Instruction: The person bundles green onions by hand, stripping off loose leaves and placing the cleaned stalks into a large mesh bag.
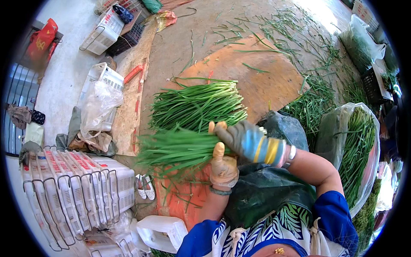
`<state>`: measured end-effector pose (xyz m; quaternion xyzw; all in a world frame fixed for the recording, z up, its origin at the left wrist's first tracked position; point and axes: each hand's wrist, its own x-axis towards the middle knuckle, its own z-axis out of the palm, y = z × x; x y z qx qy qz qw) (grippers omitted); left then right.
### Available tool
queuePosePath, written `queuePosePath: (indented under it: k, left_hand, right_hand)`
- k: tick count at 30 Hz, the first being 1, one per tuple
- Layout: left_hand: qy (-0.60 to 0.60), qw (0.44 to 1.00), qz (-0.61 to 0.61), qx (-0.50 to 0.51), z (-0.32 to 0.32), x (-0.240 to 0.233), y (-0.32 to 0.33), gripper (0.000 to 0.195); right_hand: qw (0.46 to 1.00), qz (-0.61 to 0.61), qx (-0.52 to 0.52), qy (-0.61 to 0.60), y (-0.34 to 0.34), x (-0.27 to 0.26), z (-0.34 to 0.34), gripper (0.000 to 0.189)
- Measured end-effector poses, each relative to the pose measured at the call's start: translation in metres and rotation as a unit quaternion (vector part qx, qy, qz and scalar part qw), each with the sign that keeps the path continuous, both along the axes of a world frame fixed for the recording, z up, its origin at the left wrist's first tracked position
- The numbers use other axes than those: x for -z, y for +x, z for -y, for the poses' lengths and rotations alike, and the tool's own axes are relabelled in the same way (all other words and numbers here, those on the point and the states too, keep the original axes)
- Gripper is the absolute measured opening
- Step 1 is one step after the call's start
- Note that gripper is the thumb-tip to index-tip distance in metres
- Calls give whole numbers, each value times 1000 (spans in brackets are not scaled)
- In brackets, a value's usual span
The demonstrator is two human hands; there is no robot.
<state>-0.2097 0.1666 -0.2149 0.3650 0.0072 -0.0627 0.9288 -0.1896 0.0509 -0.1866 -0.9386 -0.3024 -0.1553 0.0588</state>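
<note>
A bundle of long green garlic chives (179, 149) lies across both of my hands, its leafy ends to the left and blurred. My left hand (223, 168), in a pale rubber glove, grips the bundle from below with the thumb up. Over the stem end closes my right hand (240, 141), in a grey knit glove with a blue and yellow cuff. The stems inside the grip are mostly hidden. Just beyond, a larger pile of chives (196, 104) rests with its pale cut ends to the right, partly on a brown board (253, 74).
Stacked white plastic crates (77, 189) with wire handles stand at left, near a white plastic jug (162, 231). A clear bag of chives (358, 151) is at right. Loose leaf trimmings (316, 96) litter the floor. Dark plastic sheeting (269, 189) covers my lap.
</note>
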Motion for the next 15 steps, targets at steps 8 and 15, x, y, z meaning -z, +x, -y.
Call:
queuePosePath:
  k: [8,15]
  left_hand:
    - [-41,979,-147,-136,-64,58,-19,44]
    - [-93,965,-194,-149,-68,101,-27,41]
  right_hand:
    - [964,-204,-39,164,53,27,13,33]
    - [987,-118,103,-28,121,71,14,21]
